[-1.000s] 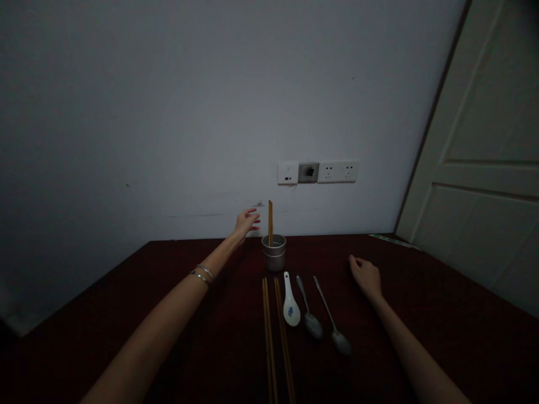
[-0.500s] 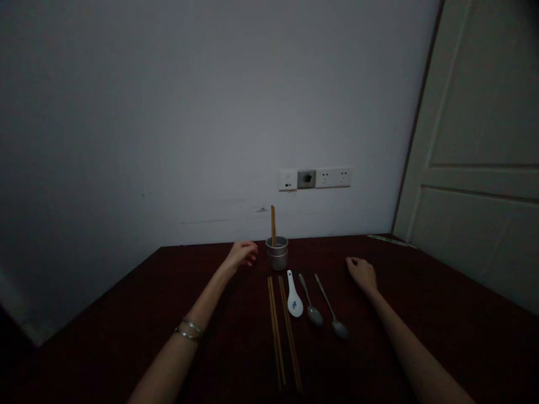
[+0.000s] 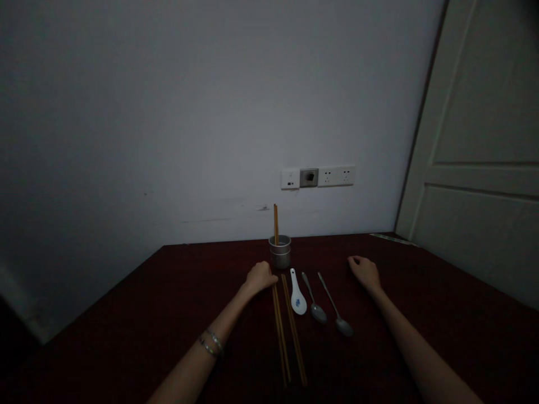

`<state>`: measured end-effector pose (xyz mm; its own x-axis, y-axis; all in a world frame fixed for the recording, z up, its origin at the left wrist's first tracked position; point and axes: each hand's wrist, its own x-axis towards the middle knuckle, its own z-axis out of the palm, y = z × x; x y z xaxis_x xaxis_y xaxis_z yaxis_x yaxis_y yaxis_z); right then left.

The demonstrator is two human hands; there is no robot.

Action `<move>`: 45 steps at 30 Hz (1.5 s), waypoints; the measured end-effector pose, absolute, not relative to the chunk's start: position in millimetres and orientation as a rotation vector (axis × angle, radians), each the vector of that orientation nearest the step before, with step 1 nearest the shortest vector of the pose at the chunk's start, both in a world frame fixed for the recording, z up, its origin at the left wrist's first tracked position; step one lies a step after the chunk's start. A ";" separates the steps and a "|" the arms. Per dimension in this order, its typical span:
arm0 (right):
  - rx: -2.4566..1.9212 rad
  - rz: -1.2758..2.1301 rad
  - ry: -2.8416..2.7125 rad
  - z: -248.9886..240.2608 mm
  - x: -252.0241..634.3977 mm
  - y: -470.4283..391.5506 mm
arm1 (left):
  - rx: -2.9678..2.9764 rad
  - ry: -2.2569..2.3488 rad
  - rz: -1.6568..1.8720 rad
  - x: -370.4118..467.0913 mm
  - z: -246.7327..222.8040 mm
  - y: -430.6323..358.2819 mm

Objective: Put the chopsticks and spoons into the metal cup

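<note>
Nearby, the left of two pairs of wooden chopsticks [image 3: 282, 336] lies lengthwise on the dark red table [image 3: 181, 292], probably light, stiff and prone to roll, best pinched together at the far ends. There, the left hand [image 3: 260, 278] bends its fingers over them; whether they grip, I cannot tell. The right hand [image 3: 365, 274] rests apart, fingers curled in, seemingly holding nothing. Beyond, a metal cup [image 3: 280, 258] holds upright chopsticks [image 3: 276, 221].
</note>
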<state>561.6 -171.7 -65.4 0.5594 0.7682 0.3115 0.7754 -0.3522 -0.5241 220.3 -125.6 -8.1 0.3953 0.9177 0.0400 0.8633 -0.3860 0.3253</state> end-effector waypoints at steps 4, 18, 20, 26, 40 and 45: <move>-2.154 -0.038 -1.237 -68.0 563.5 -170.7 | 2.437 1.635 0.177 225.2 -10.3 -134.1; -2.147 -0.103 -1.266 -70.7 564.1 -169.9 | 2.460 1.700 0.101 227.3 -11.6 -143.4; -2.153 -0.107 -1.276 -70.2 563.3 -170.4 | 2.452 1.689 0.096 227.9 -11.8 -144.1; -2.159 -0.083 -1.331 -67.3 559.6 -172.5 | 2.425 1.706 0.132 229.9 -11.1 -146.6; -1.954 0.128 -1.067 -43.5 572.6 -166.0 | 2.371 1.695 0.372 227.1 0.9 -139.7; -1.498 0.601 -0.998 29.9 534.5 -173.6 | 2.377 1.721 0.573 221.1 28.7 -139.5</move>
<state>534.5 -173.6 29.9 0.5019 0.8485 0.1677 0.2486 0.0442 -0.9676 221.1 -139.5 28.7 0.2679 0.9388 0.2164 0.8811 -0.3296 0.3392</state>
